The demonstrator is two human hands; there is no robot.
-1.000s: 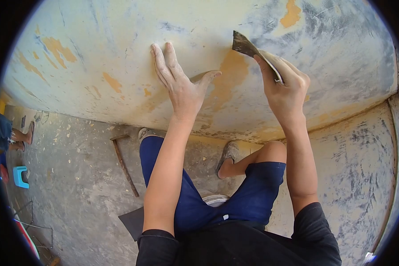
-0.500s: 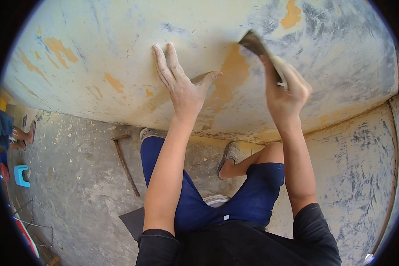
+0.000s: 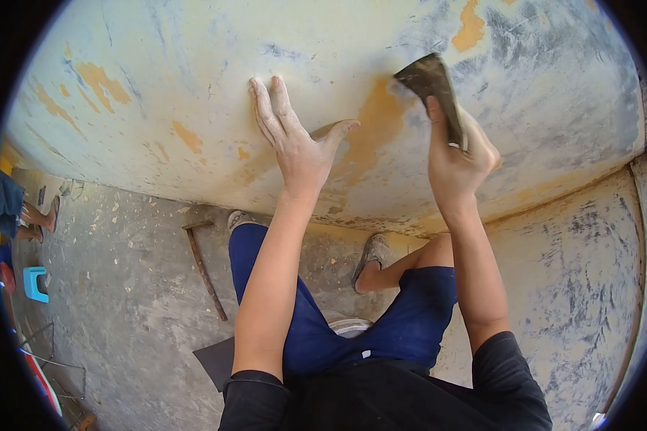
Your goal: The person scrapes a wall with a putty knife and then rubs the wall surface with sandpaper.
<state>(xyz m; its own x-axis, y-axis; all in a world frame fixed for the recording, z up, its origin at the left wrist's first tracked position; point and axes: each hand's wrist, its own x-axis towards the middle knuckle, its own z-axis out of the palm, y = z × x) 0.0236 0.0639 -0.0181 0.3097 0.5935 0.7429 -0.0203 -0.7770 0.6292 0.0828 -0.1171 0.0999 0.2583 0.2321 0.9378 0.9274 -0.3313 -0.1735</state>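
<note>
My left hand (image 3: pixel 298 144) lies against the pale wall (image 3: pixel 194 86), fingers spread and dusty, holding nothing. To its right, my right hand (image 3: pixel 464 161) grips a scraper (image 3: pixel 433 82) with a wide dark blade, the thumb on its near face. The blade's left corner is at the upper right of an orange patch (image 3: pixel 375 118) on the wall; whether it touches the surface I cannot tell. The patch lies between my two hands.
A hammer (image 3: pixel 206 273) with a wooden handle lies on the grey floor (image 3: pixel 136 287), left of my legs. A dark flat sheet (image 3: pixel 216 361) is beside my left thigh. Farther left are a blue stool (image 3: pixel 35 284) and another person's legs (image 3: pixel 39 219).
The scraper in my right hand has turned, so more of its blade face shows, and its edge has shifted slightly right and down. My left hand has barely moved.
</note>
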